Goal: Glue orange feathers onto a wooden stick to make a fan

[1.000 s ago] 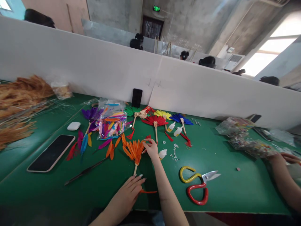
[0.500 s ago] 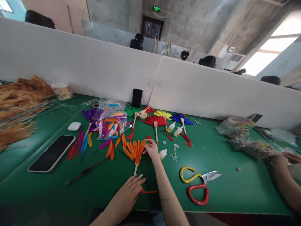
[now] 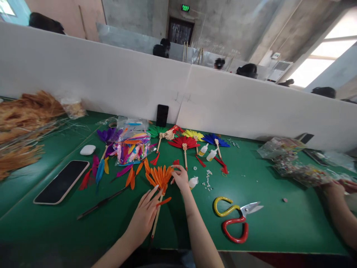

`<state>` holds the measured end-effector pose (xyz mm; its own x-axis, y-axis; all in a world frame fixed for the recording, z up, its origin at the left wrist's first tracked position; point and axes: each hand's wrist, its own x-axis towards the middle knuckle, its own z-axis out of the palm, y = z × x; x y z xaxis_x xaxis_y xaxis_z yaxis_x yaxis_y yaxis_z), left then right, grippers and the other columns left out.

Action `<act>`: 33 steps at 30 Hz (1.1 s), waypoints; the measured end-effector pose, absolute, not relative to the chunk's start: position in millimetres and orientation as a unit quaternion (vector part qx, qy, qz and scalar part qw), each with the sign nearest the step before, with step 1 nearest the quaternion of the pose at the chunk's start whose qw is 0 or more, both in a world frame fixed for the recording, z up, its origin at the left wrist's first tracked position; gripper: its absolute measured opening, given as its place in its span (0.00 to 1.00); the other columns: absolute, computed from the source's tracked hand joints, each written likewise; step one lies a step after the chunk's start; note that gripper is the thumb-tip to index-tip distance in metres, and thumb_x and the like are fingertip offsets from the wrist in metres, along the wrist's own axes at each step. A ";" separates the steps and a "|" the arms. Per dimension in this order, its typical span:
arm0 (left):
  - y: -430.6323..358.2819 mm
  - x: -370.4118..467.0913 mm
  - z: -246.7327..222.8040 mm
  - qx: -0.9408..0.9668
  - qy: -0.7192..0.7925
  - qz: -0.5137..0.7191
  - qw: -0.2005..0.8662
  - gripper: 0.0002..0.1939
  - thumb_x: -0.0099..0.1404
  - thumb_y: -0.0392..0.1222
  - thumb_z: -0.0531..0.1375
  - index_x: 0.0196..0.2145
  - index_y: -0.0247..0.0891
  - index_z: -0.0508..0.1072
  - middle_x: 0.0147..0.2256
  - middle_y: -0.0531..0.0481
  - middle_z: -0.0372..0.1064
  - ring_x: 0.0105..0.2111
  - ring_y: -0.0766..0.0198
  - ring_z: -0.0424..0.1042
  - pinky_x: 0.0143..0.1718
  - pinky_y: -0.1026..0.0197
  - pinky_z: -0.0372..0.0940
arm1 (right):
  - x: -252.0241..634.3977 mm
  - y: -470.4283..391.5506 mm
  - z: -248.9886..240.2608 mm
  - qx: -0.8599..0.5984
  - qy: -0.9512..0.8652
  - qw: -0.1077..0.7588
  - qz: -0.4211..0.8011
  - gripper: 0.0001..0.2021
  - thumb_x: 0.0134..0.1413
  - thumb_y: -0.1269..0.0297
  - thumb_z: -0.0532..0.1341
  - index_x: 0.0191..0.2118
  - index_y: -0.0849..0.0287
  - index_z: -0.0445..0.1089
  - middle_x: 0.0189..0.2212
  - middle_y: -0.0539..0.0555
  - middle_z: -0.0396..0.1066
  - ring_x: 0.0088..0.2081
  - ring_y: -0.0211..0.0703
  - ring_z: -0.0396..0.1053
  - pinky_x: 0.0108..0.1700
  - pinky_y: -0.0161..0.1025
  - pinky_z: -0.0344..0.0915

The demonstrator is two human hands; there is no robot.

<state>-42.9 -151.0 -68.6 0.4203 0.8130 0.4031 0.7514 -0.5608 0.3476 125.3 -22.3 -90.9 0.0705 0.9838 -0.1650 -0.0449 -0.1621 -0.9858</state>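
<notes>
An orange feather fan (image 3: 160, 178) on a thin wooden handle (image 3: 155, 222) lies on the green table in front of me. My right hand (image 3: 180, 176) pinches the fan's right edge. Over the handle, just below the feathers, is my left hand (image 3: 146, 212), its index and middle fingers extended toward the base. A loose orange feather (image 3: 164, 201) sticks out to the right from between its thumb and fingers. More orange feathers (image 3: 131, 178) lie left of the fan. A small white glue bottle (image 3: 193, 182) stands beside my right wrist.
Large scissors (image 3: 242, 219) with yellow and red handles lie at right, near small white beads (image 3: 208, 180). Finished fans, including a red one (image 3: 184, 143), line the back. A phone (image 3: 61, 182) and tweezers (image 3: 102, 203) lie left. Another person's hand (image 3: 334, 188) is at far right.
My left hand has moved up and forward onto the fan's handle, carrying the loose orange feather with it. More of the handle now shows below. My right hand stays at the fan's edge.
</notes>
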 end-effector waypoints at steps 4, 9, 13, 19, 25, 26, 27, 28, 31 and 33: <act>-146.6 -41.3 -69.7 0.836 0.469 0.278 0.055 0.28 0.68 0.29 0.45 0.63 0.43 0.48 0.59 0.49 0.59 0.62 0.60 0.51 0.58 0.49 0.58 | 123.5 -21.3 -91.7 -0.549 -0.422 0.489 0.531 0.14 0.36 0.67 0.56 0.35 0.58 0.65 0.18 0.43 0.69 0.08 0.31 0.61 0.11 0.28 0.58; -142.2 -40.5 -70.9 0.840 0.469 0.266 0.059 0.27 0.68 0.29 0.44 0.63 0.43 0.50 0.59 0.49 0.59 0.62 0.60 0.52 0.58 0.49 0.56 | 122.4 -20.4 -91.8 -0.547 -0.417 0.492 0.533 0.15 0.36 0.65 0.57 0.36 0.59 0.65 0.21 0.45 0.70 0.08 0.30 0.60 0.10 0.28 0.58; -140.9 -40.9 -71.5 0.847 0.463 0.255 0.061 0.27 0.68 0.29 0.44 0.63 0.42 0.50 0.59 0.48 0.59 0.62 0.60 0.50 0.59 0.50 0.55 | 123.0 -21.9 -91.2 -0.546 -0.420 0.490 0.534 0.15 0.38 0.61 0.60 0.36 0.59 0.65 0.20 0.45 0.69 0.08 0.31 0.60 0.08 0.28 0.55; -140.7 -40.2 -73.7 0.852 0.461 0.238 0.068 0.27 0.68 0.29 0.44 0.63 0.42 0.49 0.60 0.50 0.58 0.63 0.61 0.49 0.60 0.50 0.53 | 122.4 -23.0 -90.7 -0.549 -0.424 0.489 0.529 0.14 0.39 0.62 0.59 0.37 0.58 0.66 0.19 0.44 0.68 0.09 0.31 0.61 0.09 0.28 0.55; -140.5 -39.9 -71.1 0.854 0.463 0.232 0.060 0.25 0.68 0.30 0.45 0.61 0.42 0.53 0.59 0.49 0.59 0.62 0.60 0.50 0.59 0.49 0.55 | 121.0 -22.5 -89.2 -0.556 -0.427 0.482 0.526 0.14 0.38 0.65 0.57 0.37 0.58 0.65 0.26 0.47 0.72 0.09 0.30 0.61 0.09 0.28 0.54; -140.6 -39.9 -70.3 0.854 0.462 0.232 0.061 0.25 0.68 0.30 0.45 0.61 0.42 0.54 0.59 0.49 0.59 0.62 0.60 0.51 0.59 0.49 0.55 | 120.8 -22.5 -88.9 -0.556 -0.428 0.480 0.527 0.14 0.39 0.65 0.56 0.37 0.58 0.65 0.26 0.48 0.72 0.09 0.30 0.61 0.09 0.27 0.54; -140.7 -39.8 -69.5 0.854 0.460 0.233 0.062 0.25 0.68 0.30 0.45 0.61 0.42 0.55 0.59 0.49 0.59 0.62 0.60 0.51 0.59 0.49 0.55 | 120.8 -22.5 -88.6 -0.556 -0.429 0.479 0.527 0.14 0.39 0.65 0.56 0.38 0.58 0.65 0.26 0.48 0.72 0.09 0.30 0.61 0.09 0.27 0.53; -140.8 -39.7 -68.6 0.854 0.460 0.234 0.063 0.25 0.68 0.30 0.45 0.61 0.42 0.55 0.58 0.49 0.60 0.62 0.60 0.51 0.59 0.49 0.55 | 120.8 -22.6 -88.4 -0.555 -0.430 0.477 0.528 0.15 0.39 0.65 0.56 0.38 0.59 0.65 0.26 0.48 0.72 0.09 0.30 0.61 0.08 0.27 0.52; -141.2 -39.4 -66.4 0.850 0.463 0.243 0.065 0.25 0.68 0.30 0.44 0.61 0.42 0.55 0.58 0.50 0.61 0.62 0.61 0.51 0.59 0.50 0.54 | 121.1 -23.5 -87.7 -0.552 -0.435 0.470 0.534 0.15 0.39 0.64 0.57 0.39 0.59 0.65 0.26 0.48 0.72 0.09 0.31 0.63 0.08 0.27 0.50; -141.3 -39.3 -65.4 0.845 0.471 0.245 0.067 0.24 0.68 0.30 0.44 0.60 0.41 0.55 0.58 0.50 0.61 0.62 0.62 0.51 0.60 0.50 0.54 | 121.2 -24.5 -87.0 -0.552 -0.437 0.467 0.535 0.15 0.40 0.63 0.57 0.39 0.58 0.65 0.25 0.48 0.72 0.10 0.32 0.63 0.08 0.26 0.49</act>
<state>-39.3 -141.3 -65.4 0.4366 0.8285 0.3506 0.7625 -0.5476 0.3445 121.2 -24.5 -87.0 0.0448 0.9822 -0.1824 -0.0170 -0.1818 -0.9832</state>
